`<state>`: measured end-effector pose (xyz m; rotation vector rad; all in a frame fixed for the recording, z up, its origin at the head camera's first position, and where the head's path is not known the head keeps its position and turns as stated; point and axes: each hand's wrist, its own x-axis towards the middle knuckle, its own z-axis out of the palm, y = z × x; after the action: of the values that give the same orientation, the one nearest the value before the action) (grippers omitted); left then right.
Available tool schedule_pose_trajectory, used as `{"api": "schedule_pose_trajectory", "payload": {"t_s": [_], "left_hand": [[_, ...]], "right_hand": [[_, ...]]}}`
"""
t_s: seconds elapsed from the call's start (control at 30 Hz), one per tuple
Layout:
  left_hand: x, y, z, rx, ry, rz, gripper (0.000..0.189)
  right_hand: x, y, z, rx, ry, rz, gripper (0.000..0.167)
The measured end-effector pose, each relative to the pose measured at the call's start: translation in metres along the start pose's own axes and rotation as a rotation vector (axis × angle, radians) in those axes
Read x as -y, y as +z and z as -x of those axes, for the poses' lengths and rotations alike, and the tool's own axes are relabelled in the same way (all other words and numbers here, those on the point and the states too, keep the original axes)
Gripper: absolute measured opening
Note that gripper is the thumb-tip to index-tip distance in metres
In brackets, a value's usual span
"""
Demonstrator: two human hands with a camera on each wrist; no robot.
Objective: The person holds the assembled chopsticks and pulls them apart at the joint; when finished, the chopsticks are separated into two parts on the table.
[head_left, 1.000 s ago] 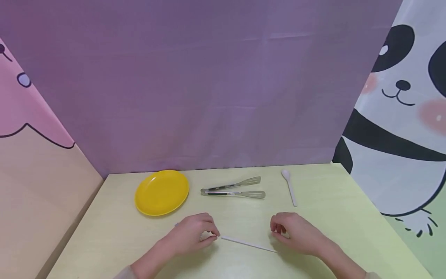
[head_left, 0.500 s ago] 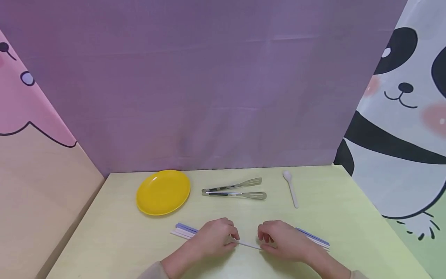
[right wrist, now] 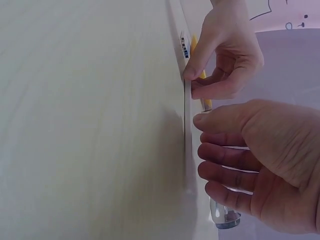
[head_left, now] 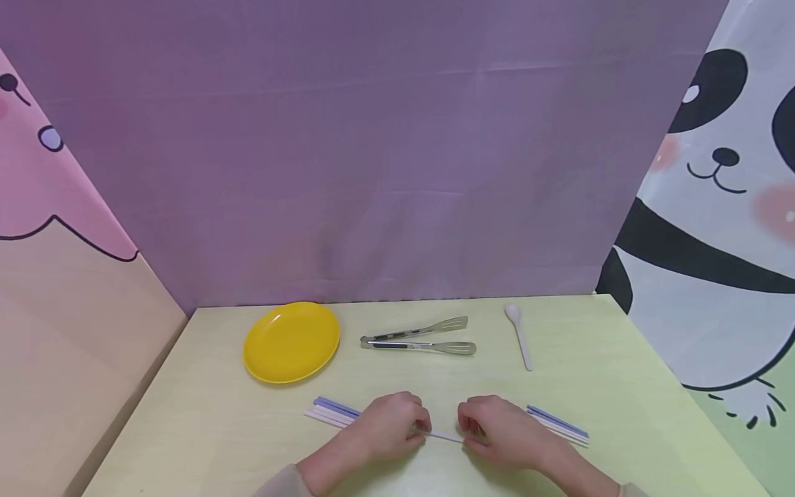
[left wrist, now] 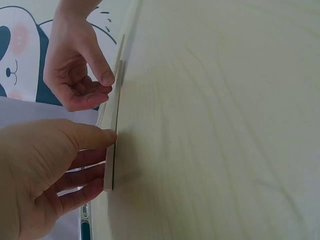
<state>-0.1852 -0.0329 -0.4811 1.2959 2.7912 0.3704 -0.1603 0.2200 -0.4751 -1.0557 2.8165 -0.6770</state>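
Several thin sticks, apparently chopsticks, lie across the front of the table in a flat row. The pale chopstick [head_left: 444, 437] is nearest me and shows between my hands; blue chopsticks [head_left: 335, 406] lie behind it. My left hand [head_left: 393, 424] pinches the pale one between thumb and fingers; the left wrist view shows the thumb [left wrist: 107, 136] against it. To the right, my right hand [head_left: 497, 429] hovers beside the same stick with fingers loosely bent. A narrow gap separates its fingertips [right wrist: 202, 150] from the stick in the right wrist view. My hands hide the row's middle.
A yellow plate [head_left: 292, 343] sits at the back left of the table [head_left: 205, 414]. Metal tongs [head_left: 419, 337] lie spread at the back middle, with a white spoon [head_left: 519, 338] farther right. A purple cloth [head_left: 397, 152] hangs behind the table.
Both hands have moved inward, closer together over the pale chopstick. The row's outer ends, mostly hidden a second ago, now show on both sides. Plate, tongs and spoon stay put on the table.
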Motion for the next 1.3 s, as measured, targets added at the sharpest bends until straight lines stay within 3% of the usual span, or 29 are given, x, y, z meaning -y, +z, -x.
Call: {"api": "schedule_pose_trajectory", "payload": {"t_s": [0.23, 0.37, 0.5, 0.67, 0.8, 1.0, 1.3], "left_hand": [[0.0, 0.007, -0.004, -0.027, 0.036, -0.07, 0.005], [-0.001, 0.009, -0.005, -0.045, 0.04, -0.092, 0.005], [-0.001, 0.006, -0.004, -0.11, 0.039, -0.09, 0.004], [-0.001, -0.005, -0.004, -0.216, 0.041, -0.084, 0.004], [-0.003, -0.01, -0.007, -0.281, 0.08, -0.17, 0.004], [-0.008, -0.017, -0.005, -0.347, 0.12, -0.33, 0.019], [-0.014, -0.024, 0.002, -0.43, 0.173, -0.4, 0.034]], "right_hand": [[-0.001, 0.006, 0.0, 0.022, 0.013, -0.008, 0.024], [-0.001, 0.01, 0.001, -0.017, -0.027, 0.046, 0.025], [0.001, 0.008, 0.003, -0.039, -0.036, 0.093, 0.022], [0.005, -0.008, -0.002, -0.058, -0.006, 0.006, 0.017], [0.009, -0.021, -0.008, -0.094, -0.054, -0.047, 0.018], [0.016, -0.033, -0.01, -0.122, -0.148, -0.001, 0.025], [0.016, -0.04, -0.001, -0.112, -0.224, -0.017, 0.033]]}}
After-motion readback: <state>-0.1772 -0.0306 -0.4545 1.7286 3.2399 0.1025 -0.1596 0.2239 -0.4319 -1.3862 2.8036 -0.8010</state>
